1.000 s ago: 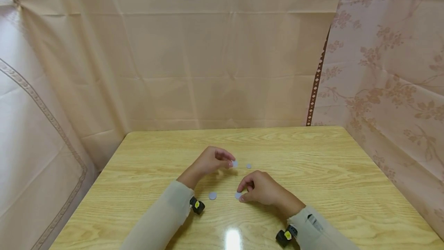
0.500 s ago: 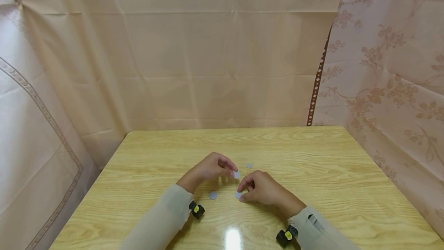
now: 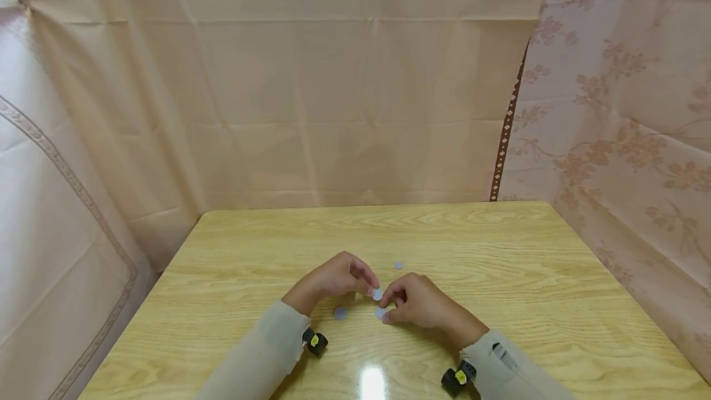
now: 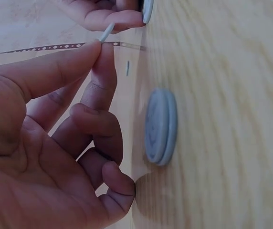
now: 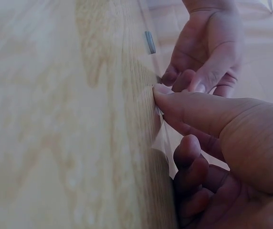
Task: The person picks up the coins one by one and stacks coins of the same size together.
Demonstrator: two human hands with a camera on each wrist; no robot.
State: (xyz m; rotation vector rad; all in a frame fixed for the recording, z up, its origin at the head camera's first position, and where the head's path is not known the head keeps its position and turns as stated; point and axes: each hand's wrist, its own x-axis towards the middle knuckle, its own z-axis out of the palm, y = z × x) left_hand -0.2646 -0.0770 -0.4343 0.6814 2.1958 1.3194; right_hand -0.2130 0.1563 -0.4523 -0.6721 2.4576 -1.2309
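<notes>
Between thumb and index finger my left hand (image 3: pixel 341 276) pinches a thin pale blue-grey disc (image 3: pixel 378 294), just above the table. Its other fingers are bent, as the left wrist view shows. Close by on the right, my right hand (image 3: pixel 421 302) grips the edge of another pale disc (image 3: pixel 380 313) at the table surface. The two hands nearly meet, with the left one's disc slightly beyond the right one's. Left of them lies a round pale piece (image 3: pixel 340 313); in the left wrist view it appears as two discs (image 4: pixel 160 126) stacked together.
A smaller pale disc (image 3: pixel 398 265) lies flat beyond the right hand. The wood-grain table (image 3: pixel 250 245) ends at a beige curtain (image 3: pixel 333 110) behind, with a floral curtain (image 3: pixel 627 141) at the right. Black wrist cameras (image 3: pixel 315 342) sit on both sleeves.
From near the small far disc, my left hand has come toward the person with its disc, close to the right hand's fingers. The right hand stays in place.
</notes>
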